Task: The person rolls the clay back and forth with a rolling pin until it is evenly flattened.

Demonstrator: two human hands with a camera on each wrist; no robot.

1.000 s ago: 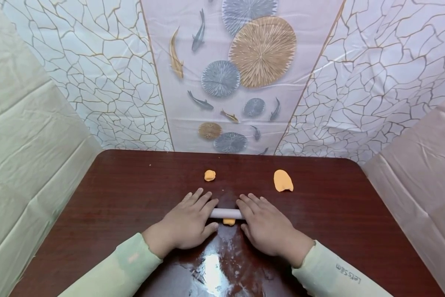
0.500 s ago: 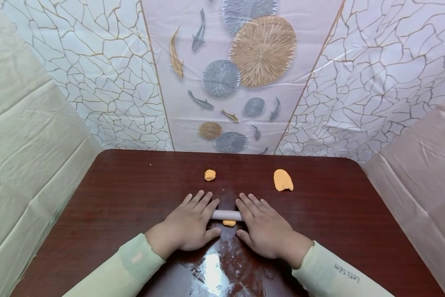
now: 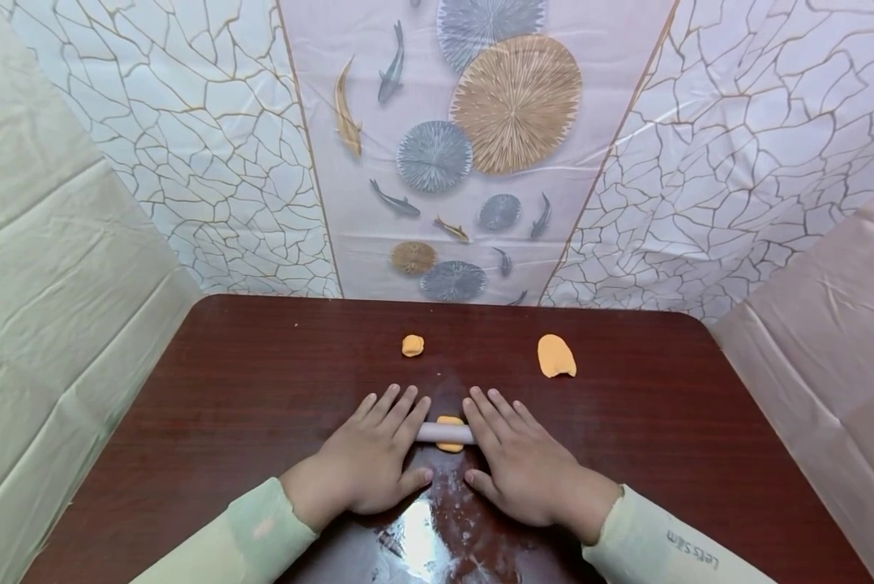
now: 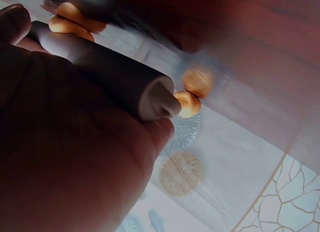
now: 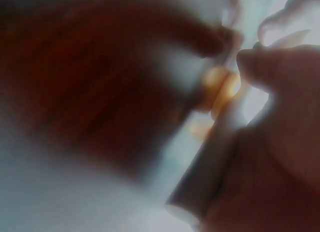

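Observation:
A pale rolling pin (image 3: 443,433) lies crosswise on a small piece of orange dough (image 3: 450,447), which shows in front of and behind it. My left hand (image 3: 371,450) presses flat on the pin's left part, fingers straight and pointing away. On the right part my right hand (image 3: 520,458) rests the same way, palm down. In the left wrist view the pin's hollow end (image 4: 157,99) sticks out beside the palm. The blurred right wrist view shows the pin (image 5: 205,167) under the hand, with the dough (image 5: 220,89) near the fingers.
Farther back on the dark red wooden table (image 3: 262,365) sit a small orange lump (image 3: 412,345) and a flattened orange oval (image 3: 556,355). A patterned cloth (image 3: 437,219) hangs behind the table. Light reflects off the glossy front part.
Both hands and the rolling pin have moved a little toward the person. The dough now shows on the pin's far side too. The lump and the oval stay put.

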